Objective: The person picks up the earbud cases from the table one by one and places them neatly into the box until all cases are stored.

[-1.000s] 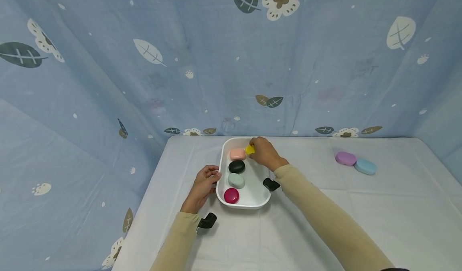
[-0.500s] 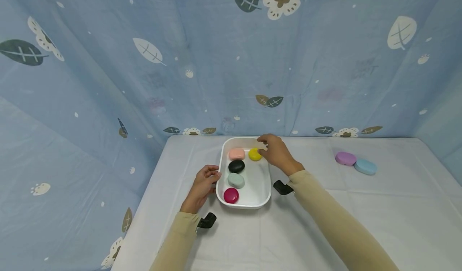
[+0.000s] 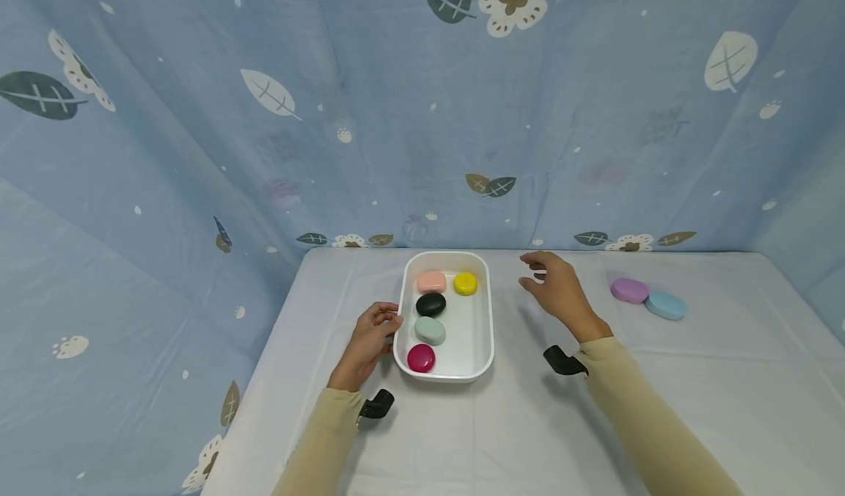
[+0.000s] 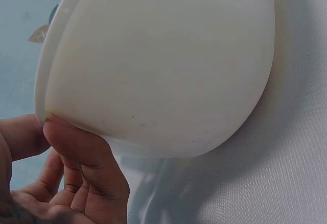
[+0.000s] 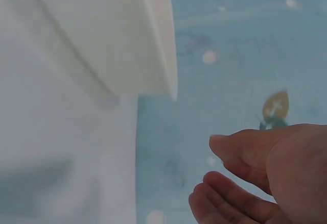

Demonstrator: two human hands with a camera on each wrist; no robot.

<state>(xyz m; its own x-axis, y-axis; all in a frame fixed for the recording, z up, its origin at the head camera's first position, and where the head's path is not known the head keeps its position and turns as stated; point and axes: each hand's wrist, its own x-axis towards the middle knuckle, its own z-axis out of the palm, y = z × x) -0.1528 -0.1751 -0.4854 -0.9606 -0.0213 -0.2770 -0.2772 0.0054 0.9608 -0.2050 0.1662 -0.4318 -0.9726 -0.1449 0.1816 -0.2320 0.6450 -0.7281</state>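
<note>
My left hand (image 3: 372,338) pinches the left rim of a white tray (image 3: 491,320) between thumb and finger; the left wrist view shows this grip at the tray wall (image 4: 168,71). Inside, a pink soap bar (image 3: 431,282), a black oval soap (image 3: 431,304), a pale green soap (image 3: 430,330) and a dark red round soap (image 3: 421,358) line the left side. A yellow round soap (image 3: 465,283) lies at the far right corner. Right of the tray, my right hand (image 3: 560,290) is in the air, holding nothing, its fingers loosely bent and apart from the thumb.
On the right of the white-covered table (image 3: 726,400), a purple oval soap (image 3: 629,290) touches a light blue one (image 3: 666,305). A blue patterned curtain (image 3: 396,114) hangs along the back edge and left side. Black camera mounts stick out from both wrists.
My right hand has let go of the yellow soap in the tray's far right corner and moved right, out over the table. The left hand stays at the rim.
</note>
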